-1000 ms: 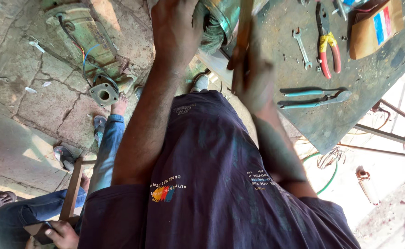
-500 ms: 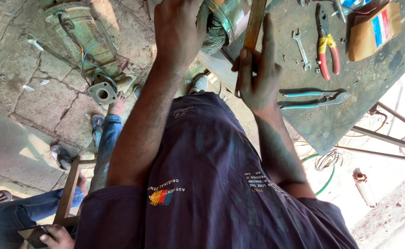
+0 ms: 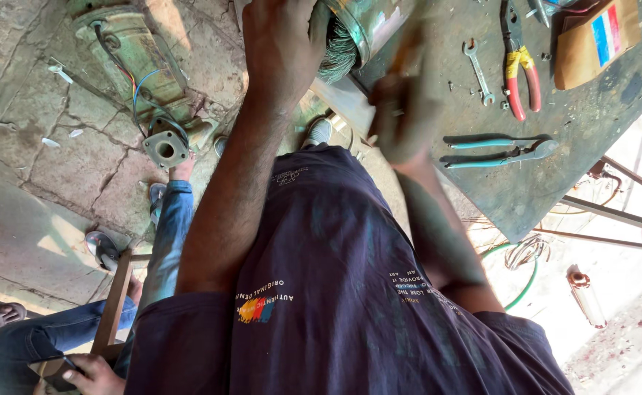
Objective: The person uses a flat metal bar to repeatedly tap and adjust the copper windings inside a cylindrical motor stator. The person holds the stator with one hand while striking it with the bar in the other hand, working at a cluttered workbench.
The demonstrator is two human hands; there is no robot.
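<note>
Change: my right hand (image 3: 401, 110) has come down and goes blurred; half a second ago its fingers stood spread against the wooden stick, now they are curled tight around it.
Shirt: my dark blue T-shirt (image 3: 335, 292) fills the near view, both forearms reaching away from it.
Right hand: closed around the wooden stick (image 3: 411, 51), which points up toward the motor's open end; only a short pale length shows above my knuckles.
Left hand: my left hand (image 3: 280, 44) lies flat-fingered over the motor body, pressing on its side; I cannot tell how far the fingers wrap round.
Motor stator (image 3: 357, 29): at the table's edge, between my hands, its open end showing bundled copper winding (image 3: 338, 51).
Handling: I judge the metal shell heavy and rigid, best steadied by the outer casing; the winding wire is thin and easily nicked, so no grip there.
Work table (image 3: 496, 190): stained green, holding teal-handled pliers (image 3: 496, 150), red-handled pliers (image 3: 518, 69) and a small spanner (image 3: 477, 69).
Floor: a pump body (image 3: 141, 66) with wires lies on the stone.
Other person: jeans-clad legs (image 3: 163, 241) at the left, a hand (image 3: 90, 374) at the bottom edge.
</note>
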